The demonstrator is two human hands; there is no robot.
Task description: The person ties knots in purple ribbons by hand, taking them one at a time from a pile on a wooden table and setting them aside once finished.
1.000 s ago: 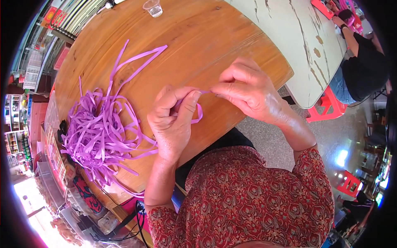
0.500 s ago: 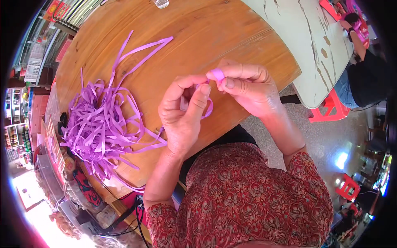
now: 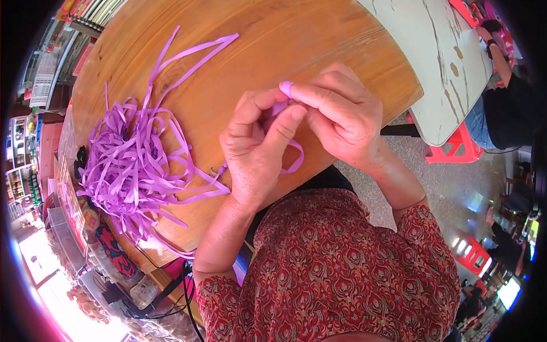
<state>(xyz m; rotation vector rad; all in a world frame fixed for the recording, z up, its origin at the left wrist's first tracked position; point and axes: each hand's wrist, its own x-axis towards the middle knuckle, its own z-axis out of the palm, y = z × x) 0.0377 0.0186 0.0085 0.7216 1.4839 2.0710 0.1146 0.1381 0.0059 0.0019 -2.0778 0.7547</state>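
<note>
Both hands meet over the near part of a round wooden table (image 3: 268, 43). My left hand (image 3: 250, 145) pinches a purple ribbon (image 3: 294, 162) between thumb and fingertips, and a loop of it hangs below the fingers. My right hand (image 3: 347, 117) is closed on the same ribbon, its fingertips touching those of the left. A short bit of ribbon shows over the right index fingertip. The part between the fingers is hidden. To the left lies a large tangled heap of purple ribbons (image 3: 137, 165), with a few long strands stretching away from it.
A white marble-patterned table (image 3: 439, 68) adjoins at the right. Beyond it a person in dark clothes (image 3: 507, 111) sits on a red stool (image 3: 456, 148). Packed shelves (image 3: 43, 91) line the left edge. Black cables (image 3: 188, 290) hang by the table's near left side.
My right hand has turned inward and come closer to the left. The ribbon band between them now lies over the right index fingertip. The view has shifted slightly.
</note>
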